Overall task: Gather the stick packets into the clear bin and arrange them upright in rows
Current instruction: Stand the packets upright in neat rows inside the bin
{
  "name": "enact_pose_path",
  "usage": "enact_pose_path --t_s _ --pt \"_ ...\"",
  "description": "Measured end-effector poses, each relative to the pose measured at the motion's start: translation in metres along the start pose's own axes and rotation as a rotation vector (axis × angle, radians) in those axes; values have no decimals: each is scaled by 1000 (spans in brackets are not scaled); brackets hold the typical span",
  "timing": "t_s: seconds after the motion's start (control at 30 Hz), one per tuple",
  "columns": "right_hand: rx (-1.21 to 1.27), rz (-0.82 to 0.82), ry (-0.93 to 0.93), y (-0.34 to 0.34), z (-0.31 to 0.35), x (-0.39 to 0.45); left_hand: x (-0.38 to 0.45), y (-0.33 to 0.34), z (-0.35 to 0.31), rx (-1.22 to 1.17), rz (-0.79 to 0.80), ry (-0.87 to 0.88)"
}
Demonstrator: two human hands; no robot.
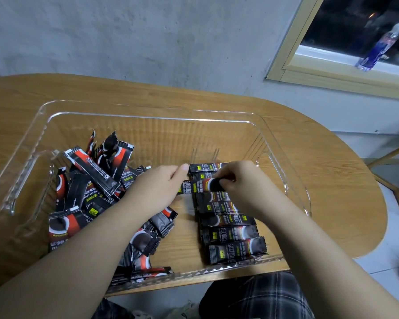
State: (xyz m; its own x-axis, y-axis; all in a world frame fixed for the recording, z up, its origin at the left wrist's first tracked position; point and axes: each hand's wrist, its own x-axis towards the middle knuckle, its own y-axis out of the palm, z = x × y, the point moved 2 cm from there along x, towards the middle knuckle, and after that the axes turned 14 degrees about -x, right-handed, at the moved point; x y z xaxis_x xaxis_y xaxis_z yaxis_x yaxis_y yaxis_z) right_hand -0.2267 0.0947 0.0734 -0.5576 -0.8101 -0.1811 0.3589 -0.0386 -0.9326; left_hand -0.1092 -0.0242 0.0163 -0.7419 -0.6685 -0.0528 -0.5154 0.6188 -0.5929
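A clear plastic bin (148,116) stands on the wooden table. Inside it on the left lies a loose heap of black-and-red stick packets (90,187). On the right side several packets form a tidy row (228,226), each lying crosswise and leaning on the one behind. One packet (196,186) hangs just above the far end of that row. My right hand (237,180) pinches its right end, and my left hand (161,187) touches its left end with thumb and fingers.
The oval wooden table (332,180) ends close behind the bin at a grey wall. A window frame with a blue bottle (378,47) on its sill sits at the upper right. My plaid-clad knees (263,295) show below the table's front edge.
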Motion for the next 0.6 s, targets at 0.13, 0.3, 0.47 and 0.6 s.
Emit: enact_pose_path --t_s 0.13,0.3,0.47,0.6 --pt "-38 -10 40 1 -7 6 1 4 2 17 78 10" --pt "-183 27 -83 7 4 3 1 4 5 -3 87 51" --pt "-171 111 -143 8 11 2 0 4 1 5 99 70" --pt "-280 224 -130 -6 -2 -3 1 3 4 -105 19 41"
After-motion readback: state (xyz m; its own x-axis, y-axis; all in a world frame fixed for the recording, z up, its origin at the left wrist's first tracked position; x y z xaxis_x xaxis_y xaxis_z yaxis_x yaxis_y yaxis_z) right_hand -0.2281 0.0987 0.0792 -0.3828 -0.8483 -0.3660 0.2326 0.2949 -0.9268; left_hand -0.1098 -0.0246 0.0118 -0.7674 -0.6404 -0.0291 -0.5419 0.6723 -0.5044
